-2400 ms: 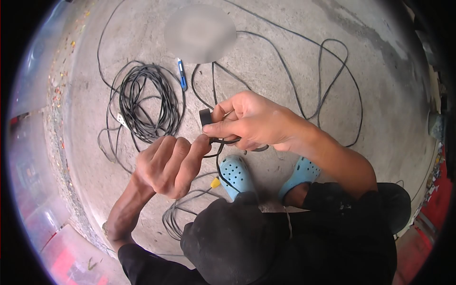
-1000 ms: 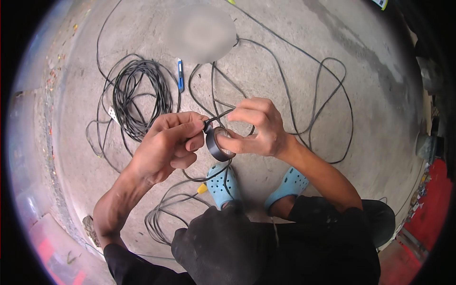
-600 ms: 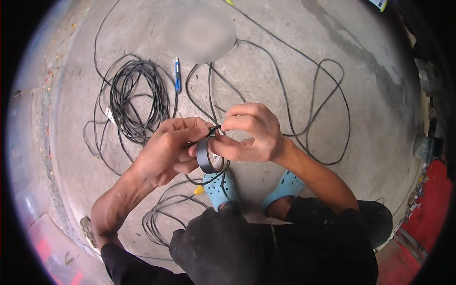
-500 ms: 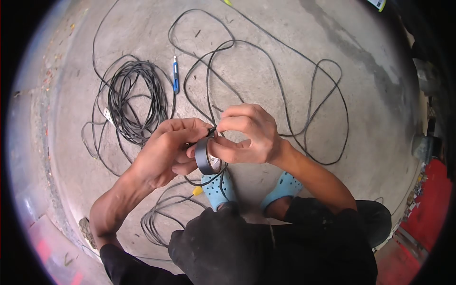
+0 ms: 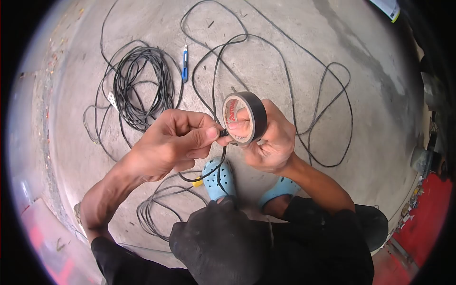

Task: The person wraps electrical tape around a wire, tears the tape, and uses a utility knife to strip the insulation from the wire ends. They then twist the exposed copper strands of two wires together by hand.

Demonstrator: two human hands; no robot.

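Between thumb and fingers, my left hand (image 5: 183,140) pinches a black cable (image 5: 223,154) at a dark wrapped spot. My right hand (image 5: 270,137) holds a roll of black tape (image 5: 258,116), with a finger through its cardboard core, which bears red lettering. The roll stands on edge just right of the pinched spot, and my right fingertips come close to the cable there. Whether a strip of tape runs from the roll to the cable is hard to make out.
A thick coil of black cable (image 5: 164,90) lies on the concrete floor at left, a white socket (image 5: 112,99) at its side. Nearby is a blue utility knife (image 5: 185,66). Loose cable loops (image 5: 289,71) spread ahead. A yellow plug (image 5: 197,181) lies by my blue clogs (image 5: 219,178).
The tape roll has gone from below the pinched spot to its upper right, turning so its core faces left. My right hand turned with it; my left hand keeps its pinch.
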